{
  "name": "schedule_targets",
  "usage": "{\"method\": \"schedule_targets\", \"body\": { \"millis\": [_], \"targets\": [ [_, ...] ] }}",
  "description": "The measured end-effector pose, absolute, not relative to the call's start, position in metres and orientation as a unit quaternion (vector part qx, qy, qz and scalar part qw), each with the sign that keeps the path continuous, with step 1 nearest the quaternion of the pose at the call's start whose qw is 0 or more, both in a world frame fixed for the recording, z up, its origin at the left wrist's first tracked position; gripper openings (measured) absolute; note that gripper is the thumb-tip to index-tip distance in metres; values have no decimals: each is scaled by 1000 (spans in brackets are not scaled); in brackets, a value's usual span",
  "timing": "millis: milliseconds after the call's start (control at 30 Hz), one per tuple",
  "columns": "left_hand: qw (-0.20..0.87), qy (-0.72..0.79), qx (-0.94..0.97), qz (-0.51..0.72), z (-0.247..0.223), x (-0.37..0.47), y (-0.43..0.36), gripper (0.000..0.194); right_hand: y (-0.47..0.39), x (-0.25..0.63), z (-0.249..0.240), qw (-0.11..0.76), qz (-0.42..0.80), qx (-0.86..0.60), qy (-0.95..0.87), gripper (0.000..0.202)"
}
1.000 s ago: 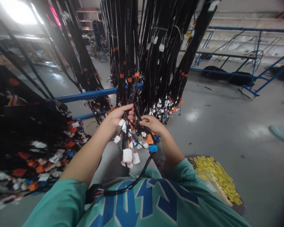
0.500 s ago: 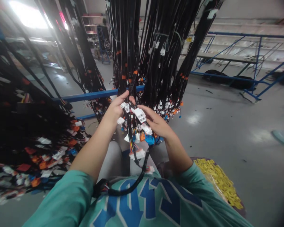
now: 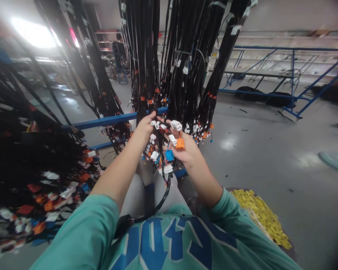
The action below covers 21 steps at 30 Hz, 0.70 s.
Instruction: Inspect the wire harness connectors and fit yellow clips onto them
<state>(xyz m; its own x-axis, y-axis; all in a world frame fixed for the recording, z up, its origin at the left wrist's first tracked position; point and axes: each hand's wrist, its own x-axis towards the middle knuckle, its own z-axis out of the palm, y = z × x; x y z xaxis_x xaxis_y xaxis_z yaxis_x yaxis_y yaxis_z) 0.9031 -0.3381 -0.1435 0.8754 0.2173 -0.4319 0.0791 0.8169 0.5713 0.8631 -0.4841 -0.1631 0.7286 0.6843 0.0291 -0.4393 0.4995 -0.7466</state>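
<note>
A black wiring harness (image 3: 165, 192) runs from the hanging bundles down across my lap, with white, orange and blue connectors on its branches. My left hand (image 3: 145, 125) grips its upper part, thumb on top, beside a few small white connectors (image 3: 155, 124). With the palm turned up, my right hand (image 3: 189, 150) holds some of the harness branches. An orange connector (image 3: 180, 144) and a white connector (image 3: 175, 125) lie over its palm and fingers. A blue connector (image 3: 169, 155) hangs at the edge of that hand, above a wide white connector (image 3: 166, 169). Connectors partly hide the right fingers.
More harness bundles (image 3: 186, 82) hang ahead and to the left over a blue rail (image 3: 107, 120). At my right is a container of yellow pieces (image 3: 260, 213). A blue frame (image 3: 293, 78) stands farther back, before shelves.
My right hand has turned palm up, with the orange and white connectors now on it. The harness connectors have shifted upward, and the view has swung slightly to the right.
</note>
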Motion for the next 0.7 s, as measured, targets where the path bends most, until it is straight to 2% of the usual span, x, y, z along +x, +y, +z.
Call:
{"method": "schedule_targets", "body": {
  "millis": [433,567,700],
  "targets": [
    [903,287,313,68,-150,922,-345,24,-514,869,-182,865,377,-323,-70,15],
    [902,291,316,56,-154,922,-341,22,-523,864,-180,853,432,-290,-41,24],
    [906,288,307,47,-158,924,-335,22,-523,864,-175,868,437,-236,-14,30]
  ]
}}
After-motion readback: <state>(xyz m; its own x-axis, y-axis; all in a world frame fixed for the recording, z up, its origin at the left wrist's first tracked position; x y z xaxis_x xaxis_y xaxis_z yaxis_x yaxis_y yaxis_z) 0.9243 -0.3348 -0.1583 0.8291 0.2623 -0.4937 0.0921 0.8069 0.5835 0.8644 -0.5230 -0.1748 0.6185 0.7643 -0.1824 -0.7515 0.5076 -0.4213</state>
